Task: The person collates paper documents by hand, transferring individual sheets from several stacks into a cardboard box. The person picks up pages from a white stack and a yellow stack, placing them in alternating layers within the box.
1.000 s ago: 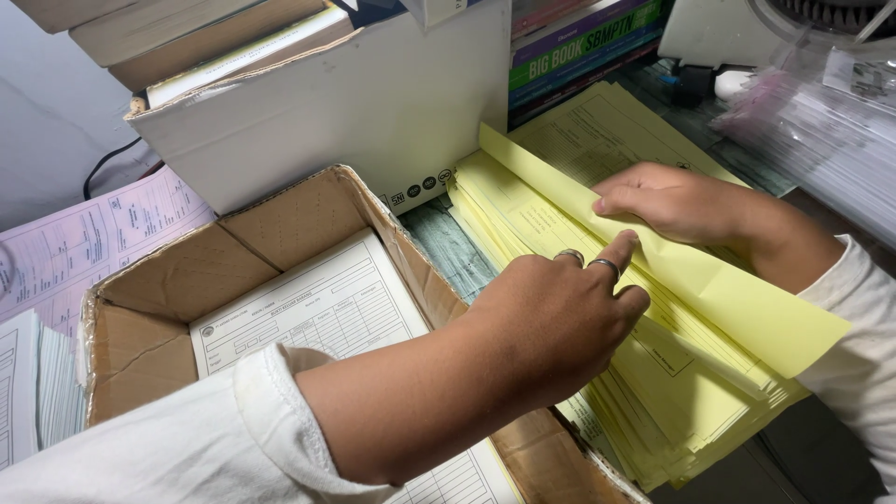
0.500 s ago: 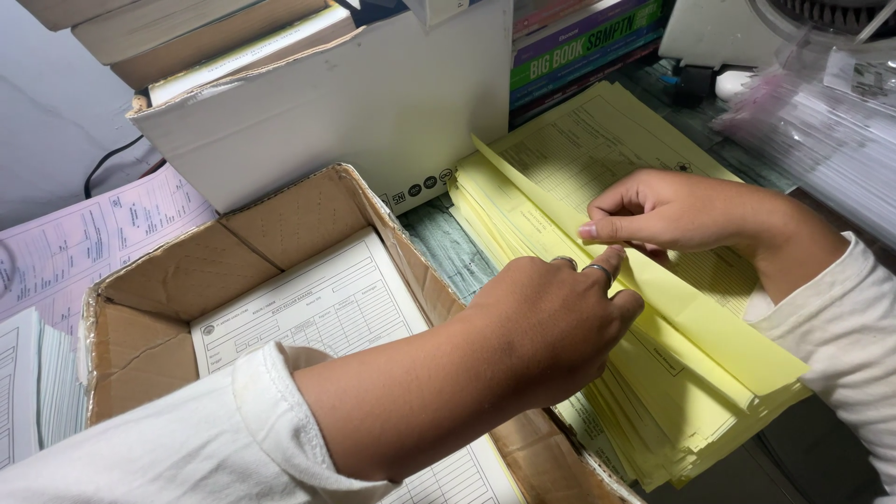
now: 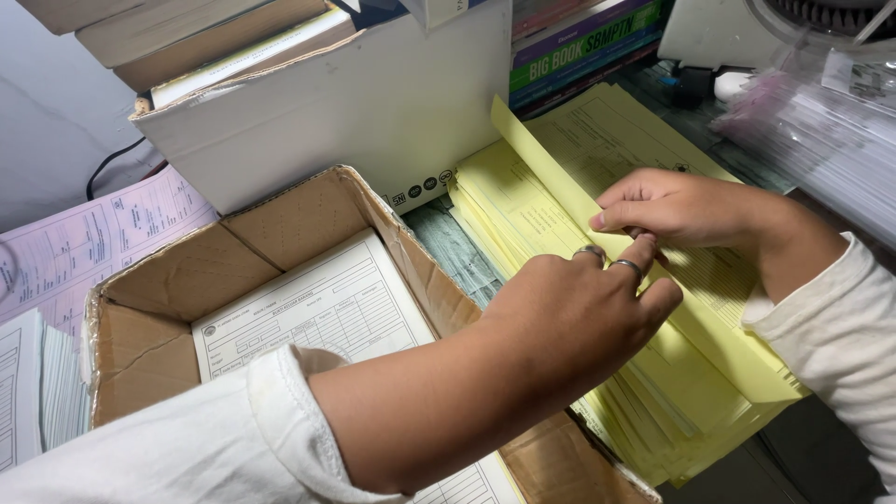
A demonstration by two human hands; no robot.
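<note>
My left hand presses the yellow form stack flat beside the cardboard box, steadying it; my right hand pinches one lifted yellow sheet, separating it.

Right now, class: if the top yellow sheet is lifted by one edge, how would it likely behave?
The yellow sheet already curves where the right hand raises it, so probably floppy and light. It looks thin, so it may crease. The yellow stack lies fanned; neighbouring sheets might slide.

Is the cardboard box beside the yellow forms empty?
No: the cardboard box holds a stack of white printed forms lying flat inside.
</note>
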